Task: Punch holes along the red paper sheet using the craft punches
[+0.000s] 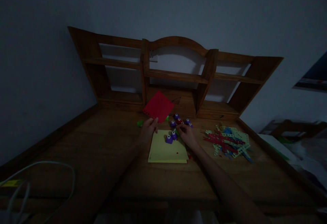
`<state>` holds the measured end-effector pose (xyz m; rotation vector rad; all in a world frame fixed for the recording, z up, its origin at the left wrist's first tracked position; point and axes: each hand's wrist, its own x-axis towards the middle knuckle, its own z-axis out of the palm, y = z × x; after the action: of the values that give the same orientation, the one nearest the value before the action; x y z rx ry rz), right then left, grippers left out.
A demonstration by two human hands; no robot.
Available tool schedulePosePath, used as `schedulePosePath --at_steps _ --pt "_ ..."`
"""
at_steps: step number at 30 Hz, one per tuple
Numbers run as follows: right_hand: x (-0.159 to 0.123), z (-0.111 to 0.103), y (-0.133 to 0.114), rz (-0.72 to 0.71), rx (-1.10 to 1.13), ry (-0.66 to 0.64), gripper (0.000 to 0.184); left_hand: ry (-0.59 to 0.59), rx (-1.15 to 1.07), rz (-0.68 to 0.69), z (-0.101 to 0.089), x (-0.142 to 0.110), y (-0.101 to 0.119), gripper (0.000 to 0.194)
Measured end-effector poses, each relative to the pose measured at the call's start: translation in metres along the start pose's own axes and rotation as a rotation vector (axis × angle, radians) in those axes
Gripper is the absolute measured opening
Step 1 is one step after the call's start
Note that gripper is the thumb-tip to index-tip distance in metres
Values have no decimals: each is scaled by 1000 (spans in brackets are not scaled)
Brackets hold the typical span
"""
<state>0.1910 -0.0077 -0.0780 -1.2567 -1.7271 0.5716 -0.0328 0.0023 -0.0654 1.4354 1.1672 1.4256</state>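
Observation:
My left hand (pixel 151 127) pinches a red sheet of paper (pixel 158 106) by its lower corner. The sheet tilts up above the desk, and a row of small punched holes runs along its lower left edge. My right hand (pixel 185 132) has its fingers closed at a small green craft punch (pixel 176 132), mostly hidden by the fingertips. Just left of it, two purple craft punches (pixel 169 139) with round white tops stand on a stack of yellow paper (pixel 167 152). A tiny red paper dot (pixel 177 153) lies on the yellow sheet.
Behind my hands stand more purple punches (pixel 187 121) and a red punch (pixel 179 121). A green punch (pixel 140 123) sits left. Punched paper strips (pixel 227 140) are heaped right. A wooden shelf (pixel 176 76) lines the desk's back; a white cable (pixel 48 162) loops at left.

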Motion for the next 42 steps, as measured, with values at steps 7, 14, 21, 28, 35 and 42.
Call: schedulePosePath --at_steps 7,14,21,28,35,42 --pt "1 0 7 37 42 25 18 -112 -79 -4 5 -1 4 37" --pt "-2 1 0 -1 -21 7 19 -147 -163 25 8 -1 4 29" --pt "-3 -2 -10 -39 -13 81 19 -189 -133 22 9 -3 6 29" --pt "-1 0 -5 -71 -26 129 19 -187 -114 24 8 -5 8 29" --pt "0 3 0 -104 -51 143 20 -214 -89 33 8 -4 4 31" --pt "0 1 -1 -112 -83 173 19 -257 -126 24 11 -7 5 30"
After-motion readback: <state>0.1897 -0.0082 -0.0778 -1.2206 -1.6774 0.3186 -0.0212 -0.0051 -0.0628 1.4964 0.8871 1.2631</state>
